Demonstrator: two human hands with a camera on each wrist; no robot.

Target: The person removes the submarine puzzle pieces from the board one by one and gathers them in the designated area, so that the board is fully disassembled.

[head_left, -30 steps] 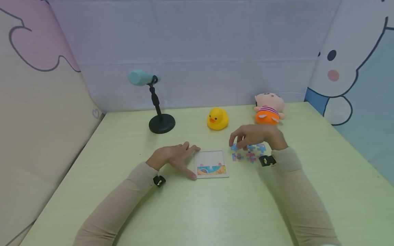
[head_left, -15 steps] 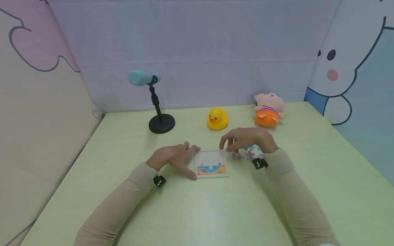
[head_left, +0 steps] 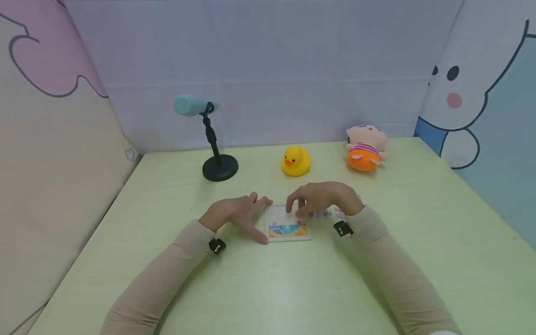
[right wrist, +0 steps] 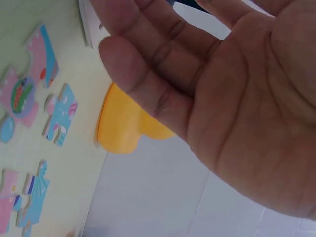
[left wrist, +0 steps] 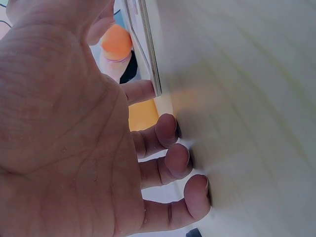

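A shallow white puzzle tray (head_left: 287,214) lies on the table, with a beach-coloured picture strip along its near side. My left hand (head_left: 238,214) spreads along its left edge, thumb at the near corner and index finger at the far one. In the left wrist view the other fingertips (left wrist: 197,197) rest on the tabletop. My right hand (head_left: 320,197) hangs over the tray's right part with bent fingers, pinching a puzzle piece whose surface is hidden from view. Several loose puzzle pieces (right wrist: 61,116) lie right of the tray, partly covered by that hand in the head view.
A yellow rubber duck (head_left: 296,161) sits behind the tray. Farther right is a plush doll (head_left: 364,151) in orange shorts. At the back left stands a light-blue cylinder on a black stand (head_left: 217,167). A pale wall closes off the table's far edge.
My right hand has moved left and slightly nearer, from the loose pieces to above the tray, carrying one piece away from its spot. The left hand and tray have stayed in place.
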